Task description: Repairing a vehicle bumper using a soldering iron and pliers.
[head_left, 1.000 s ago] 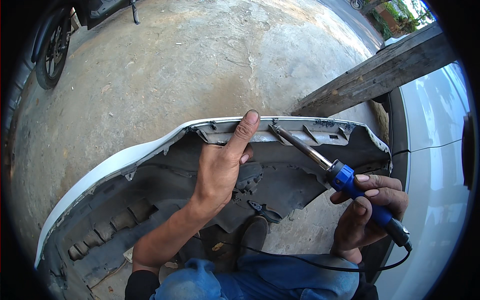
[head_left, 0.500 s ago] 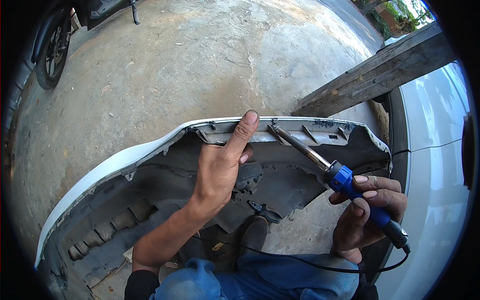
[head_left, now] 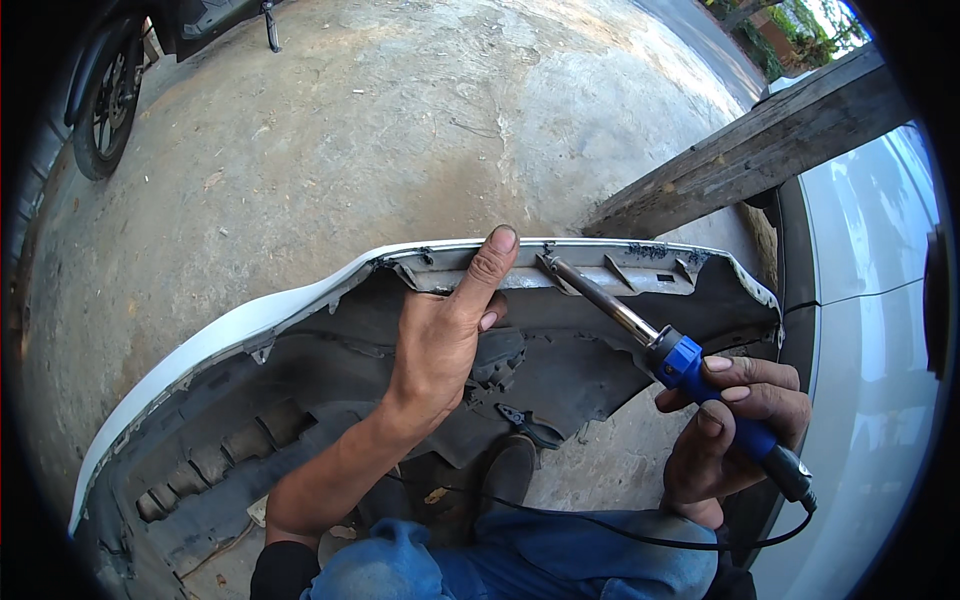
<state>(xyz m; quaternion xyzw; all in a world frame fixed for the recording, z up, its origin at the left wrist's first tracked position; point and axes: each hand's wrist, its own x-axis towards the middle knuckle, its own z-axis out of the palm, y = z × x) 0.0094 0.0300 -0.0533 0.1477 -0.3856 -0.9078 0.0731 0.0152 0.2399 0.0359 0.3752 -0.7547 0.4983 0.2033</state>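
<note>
A white car bumper is stood on edge on the concrete floor, inner side turned twd the person. Its upper edge is pressed by the left hand, thumb up on the rim, other fingers curled behind the lip – grip clenched on the bumper. A soldering iron w/ blue handle is grasped in the right hand; its metal tip is laid against the bumper's top flange, just right of the thumb. A black cord is trailed below. A wooden beam and white car body are seen at right, a motorcycle wheel top left.
</note>
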